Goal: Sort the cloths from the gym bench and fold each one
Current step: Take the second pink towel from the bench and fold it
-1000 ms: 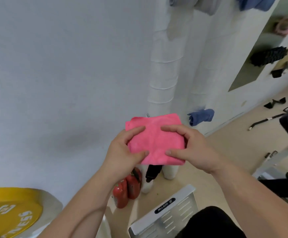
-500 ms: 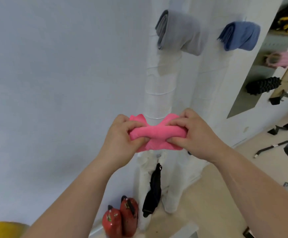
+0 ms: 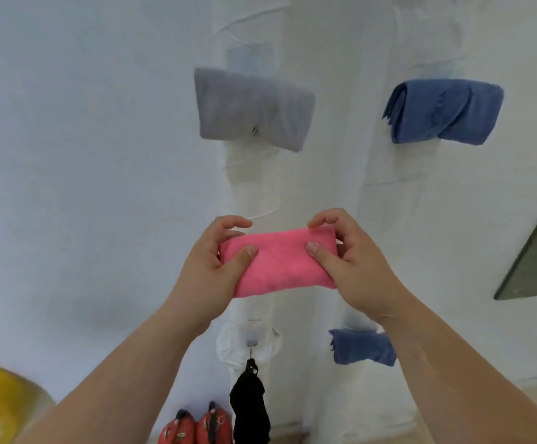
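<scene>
One pink cloth (image 3: 280, 262), flatter now

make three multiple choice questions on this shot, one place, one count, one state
1. The grey cloth is where, relative to the pink cloth? A) below B) touching it C) above, on the white wall
2. How many blue cloths show? A) one B) two C) four
3. The pink cloth is: A) folded, gripped at both ends B) spread flat C) hanging on a hook
C: it sits higher up on the wall. B: one high, one lower. A: left hand and right hand pinch its ends.
</scene>
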A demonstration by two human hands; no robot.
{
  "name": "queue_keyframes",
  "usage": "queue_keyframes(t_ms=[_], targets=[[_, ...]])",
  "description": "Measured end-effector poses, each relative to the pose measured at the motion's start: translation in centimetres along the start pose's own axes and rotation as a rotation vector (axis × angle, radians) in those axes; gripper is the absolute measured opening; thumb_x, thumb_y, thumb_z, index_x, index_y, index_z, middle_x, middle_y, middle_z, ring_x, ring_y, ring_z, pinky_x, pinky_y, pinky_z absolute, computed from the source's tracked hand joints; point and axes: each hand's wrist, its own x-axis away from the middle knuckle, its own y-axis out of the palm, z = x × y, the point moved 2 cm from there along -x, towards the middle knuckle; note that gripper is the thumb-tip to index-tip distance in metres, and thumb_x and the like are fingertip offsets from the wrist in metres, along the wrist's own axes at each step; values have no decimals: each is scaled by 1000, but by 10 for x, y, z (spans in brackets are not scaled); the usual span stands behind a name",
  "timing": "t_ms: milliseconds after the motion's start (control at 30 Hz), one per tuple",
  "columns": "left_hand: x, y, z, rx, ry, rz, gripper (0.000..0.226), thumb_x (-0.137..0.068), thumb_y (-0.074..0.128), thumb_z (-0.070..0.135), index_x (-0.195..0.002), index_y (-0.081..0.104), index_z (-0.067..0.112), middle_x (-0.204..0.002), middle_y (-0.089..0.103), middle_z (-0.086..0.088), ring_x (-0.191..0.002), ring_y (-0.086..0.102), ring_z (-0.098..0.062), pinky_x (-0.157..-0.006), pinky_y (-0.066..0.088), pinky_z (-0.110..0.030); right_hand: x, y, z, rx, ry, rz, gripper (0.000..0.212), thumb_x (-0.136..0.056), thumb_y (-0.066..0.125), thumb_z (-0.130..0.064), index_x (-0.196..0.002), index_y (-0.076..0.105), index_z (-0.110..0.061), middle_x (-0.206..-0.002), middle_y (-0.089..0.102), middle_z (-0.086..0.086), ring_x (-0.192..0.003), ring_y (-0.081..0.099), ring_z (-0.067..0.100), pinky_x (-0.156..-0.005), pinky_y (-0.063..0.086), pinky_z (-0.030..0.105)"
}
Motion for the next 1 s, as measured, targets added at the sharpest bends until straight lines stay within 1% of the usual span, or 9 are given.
queue_keyframes(t_ms=[33,100,233,333,433,533,667,867,1000], targets=[[-1,9,7,-31,26,27,29,-97,64,14,-108,65,40,-105,68,13,-94,67,-15,-78,58,-34,-6,-8,-1,17,-43,9,26,-96,62,-7,-97,63,-32,-95,64,-9,-83,61,6,-75,49,19],[-3,22,25,-57,73,56,28,-97,62,13,-108,68,38,-110,67,18,-102,65,-8,-85,55,-29,-20,-20,-5,12,-104,34,30,-92,58,2,-87,68,-26,-101,66,-8,-95,62,5,-85,45,15],[-16,26,65,-91,175,30,36,-88,74,7,-113,70,34,-126,63,9,-115,61,-11,-95,54,-32,-44,-36,-27,-124,-184,89,32,-91,57,5,-87,73,-22,-108,67,-3,-103,63,9,-93,50,28],[-31,17,98,-132,280,54,33,-86,74,2,-102,73,31,-119,66,6,-109,64,-11,-90,54,-28,-59,-44,-52,-215,-189,41,19,-80,74,-13,-93,73,-27,-114,68,-2,-102,66,16,-87,57,35],[-50,4,133,-154,351,88,31,-84,77,2,-88,75,32,-110,68,3,-99,66,-9,-81,54,-24,-78,-55,-82,-231,-209,-5,34,-71,88,-13,-97,72,-28,-115,67,-3,-100,67,20,-81,61,37],[-73,-9,170,-149,416,96,28,-83,79,5,-87,76,33,-113,67,2,-101,67,-11,-82,56,-26,-104,-66,-120,-230,-281,-31,38,-70,89,-5,-97,71,-26,-113,66,-7,-96,67,16,-76,60,31],[-107,-29,228,-140,511,130,28,-80,82,6,-90,77,32,-113,69,2,-101,68,-16,-85,59,-33,-143,-80,-176,-125,-405,0,47,-65,93,-8,-100,72,-31,-120,64,-1,-101,68,18,-83,61,35],[-161,-41,305,-174,620,132,39,-75,82,-3,-103,76,25,-108,68,3,-82,66,-1,-70,53,-15,-216,-102,-244,-142,-550,132,36,-73,85,-1,-100,72,-21,-107,68,-3,-89,65,15,-86,60,33],[-208,-49,344,-199,703,210,40,-75,80,-4,-105,75,23,-108,66,2,-89,64,-10,-70,51,-14,-266,-114,-277,-142,-609,180,34,-75,83,-2,-101,73,-23,-108,68,-2,-96,67,17,-89,59,31]])
